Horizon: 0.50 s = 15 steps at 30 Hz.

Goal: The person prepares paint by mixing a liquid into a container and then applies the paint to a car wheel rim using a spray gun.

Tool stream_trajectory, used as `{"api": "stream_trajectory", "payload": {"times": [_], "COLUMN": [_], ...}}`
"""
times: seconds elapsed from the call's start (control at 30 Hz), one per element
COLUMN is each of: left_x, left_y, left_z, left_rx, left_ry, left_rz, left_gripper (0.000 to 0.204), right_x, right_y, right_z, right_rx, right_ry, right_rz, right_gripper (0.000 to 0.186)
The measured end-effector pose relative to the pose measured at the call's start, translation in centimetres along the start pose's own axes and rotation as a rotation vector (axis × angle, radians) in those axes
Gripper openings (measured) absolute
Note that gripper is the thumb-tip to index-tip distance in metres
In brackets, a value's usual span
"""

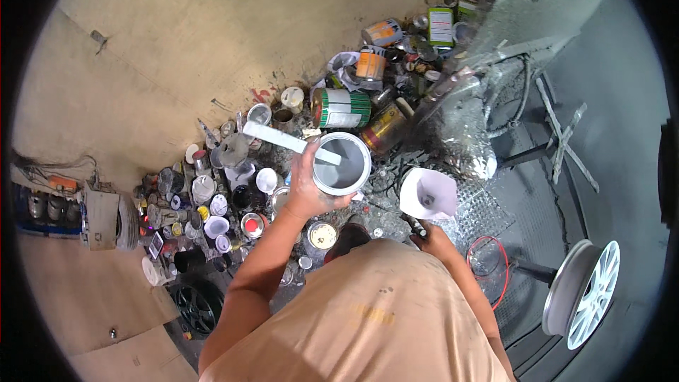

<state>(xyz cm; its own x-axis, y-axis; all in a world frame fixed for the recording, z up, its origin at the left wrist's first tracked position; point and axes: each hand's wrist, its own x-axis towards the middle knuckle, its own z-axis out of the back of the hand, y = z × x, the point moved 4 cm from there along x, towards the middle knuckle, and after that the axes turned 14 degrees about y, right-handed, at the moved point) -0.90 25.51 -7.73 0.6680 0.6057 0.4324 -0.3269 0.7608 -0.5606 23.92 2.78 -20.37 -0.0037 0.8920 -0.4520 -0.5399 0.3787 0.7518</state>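
Note:
My left hand is wrapped around an open paint can with grey paint inside. A flat, paint-smeared stir stick lies across its mouth, one end inside the can and the other sticking out to the left past my thumb. Lower and to the right, my right hand is closed on the dark handle of what looks like a spray gun. Above that handle sits a white paper cone, wide mouth up, with a dark patch at its bottom. Most of the gun is hidden beneath the cone.
Used cans, cups and lids crowd the left side. A green-striped tin lies beyond the paint can. At right, a silver wheel rim hangs on a stand near a red hose. A foil-wrapped duct stands at far right.

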Motion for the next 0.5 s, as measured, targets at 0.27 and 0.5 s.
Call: {"api": "stream_trajectory", "payload": {"times": [0.27, 0.5], "left_x": [5.7, 6.9], "left_y": [-10.8, -15.3], "left_z": [0.9, -0.8], "left_rx": [0.163, 0.281], "left_ry": [0.397, 0.477], "left_rz": [-0.164, -0.242], "left_gripper": [0.113, 0.116], "right_x": [-1.2, -2.7], "right_y": [0.7, 1.1], "right_z": [2.2, 2.5], "right_rx": [-0.155, -0.133], "right_ry": [0.115, 0.141], "right_rz": [0.017, 0.116], "right_gripper": [0.053, 0.053]}}
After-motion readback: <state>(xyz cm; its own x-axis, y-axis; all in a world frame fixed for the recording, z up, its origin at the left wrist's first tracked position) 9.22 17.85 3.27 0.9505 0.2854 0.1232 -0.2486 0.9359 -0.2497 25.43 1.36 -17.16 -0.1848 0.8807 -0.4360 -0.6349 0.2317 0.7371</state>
